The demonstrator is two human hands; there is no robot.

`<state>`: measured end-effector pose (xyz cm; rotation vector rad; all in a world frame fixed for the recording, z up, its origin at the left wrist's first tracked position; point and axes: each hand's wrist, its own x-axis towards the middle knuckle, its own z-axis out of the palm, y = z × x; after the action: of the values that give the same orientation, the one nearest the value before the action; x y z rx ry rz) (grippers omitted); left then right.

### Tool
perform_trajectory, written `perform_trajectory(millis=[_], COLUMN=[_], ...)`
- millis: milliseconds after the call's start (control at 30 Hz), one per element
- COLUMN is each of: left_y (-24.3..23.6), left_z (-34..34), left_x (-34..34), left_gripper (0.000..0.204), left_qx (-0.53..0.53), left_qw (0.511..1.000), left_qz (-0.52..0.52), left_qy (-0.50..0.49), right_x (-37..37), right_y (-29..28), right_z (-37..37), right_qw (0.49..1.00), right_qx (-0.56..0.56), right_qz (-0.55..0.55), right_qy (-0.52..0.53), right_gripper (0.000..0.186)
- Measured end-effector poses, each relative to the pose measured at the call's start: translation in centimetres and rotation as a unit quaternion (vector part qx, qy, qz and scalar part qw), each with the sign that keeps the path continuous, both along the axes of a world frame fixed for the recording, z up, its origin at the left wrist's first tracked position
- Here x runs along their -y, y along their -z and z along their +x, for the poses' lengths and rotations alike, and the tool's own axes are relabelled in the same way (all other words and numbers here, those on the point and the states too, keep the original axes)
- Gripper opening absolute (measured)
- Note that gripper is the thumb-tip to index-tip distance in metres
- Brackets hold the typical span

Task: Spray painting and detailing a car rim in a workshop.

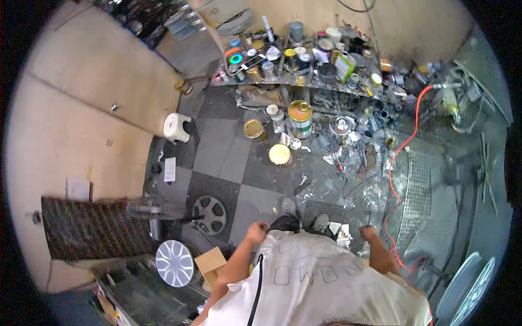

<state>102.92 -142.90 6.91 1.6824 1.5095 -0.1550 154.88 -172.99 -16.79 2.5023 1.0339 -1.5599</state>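
Note:
My left hand [258, 232] hangs at waist height, its fingers curled in and no object showing in them. On the other side, my right hand [368, 232] is lowered beside my body; its fingers are too small and unclear to read. Neither hand visibly touches anything. White papers [342, 233] lie on the floor between my feet and the right hand. Ahead on the floor stand a large tin [300, 119] with a gold top, an open can of pale contents [280, 155] and a gold-lidded can [253, 129].
A cluttered bench [239, 80] of cans and bottles lines the far wall. A red hose [401, 146] runs along the right. Leftward are a white stool [176, 127], a fan [156, 208], a dark wheel cover [209, 215] and a silver wheel cover [174, 263]. Grey wheels [462, 288] stand lower right.

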Motion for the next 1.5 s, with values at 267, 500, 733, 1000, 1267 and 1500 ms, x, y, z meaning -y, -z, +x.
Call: perform_trajectory(millis=[267, 500, 733, 1000, 1267, 1500], left_y=[5.6, 9.4, 5.9, -0.8, -4.5, -4.8], left_z=[-6.7, -13.1, -4.1, 7.2, 10.3, 12.8], left_x=[-4.0, -12.6, -14.7, -7.9, -7.8, -10.1], left_gripper=[0.036, 0.018, 0.013, 0.020, 0.034, 0.046], left_qx=[-0.123, -0.020, 0.041, 0.005, -0.034, 0.002], left_qw=[0.985, 0.998, 0.991, 0.989, 0.978, 0.992], left_qz=[-0.060, -0.010, 0.085, -0.120, -0.157, -0.126], left_qy=[0.100, 0.050, -0.092, -0.088, -0.133, 0.006], right_x=[-16.9, -31.2, -48.4, -64.9, -71.8, -73.1], right_y=[-8.3, -15.5, -15.3, -9.0, -2.3, -0.8], right_z=[-3.8, -1.3, 14.7, 29.8, 35.4, 36.6], right_qw=[0.955, 0.952, 0.770, 0.702, 0.763, 0.764], right_qx=[0.169, 0.120, -0.138, -0.148, -0.057, -0.085], right_qz=[0.167, 0.219, 0.321, 0.353, 0.251, 0.255], right_qy=[0.177, 0.176, 0.534, 0.601, 0.593, 0.587], right_gripper=[0.033, 0.049, 0.024, 0.012, 0.014, 0.016])
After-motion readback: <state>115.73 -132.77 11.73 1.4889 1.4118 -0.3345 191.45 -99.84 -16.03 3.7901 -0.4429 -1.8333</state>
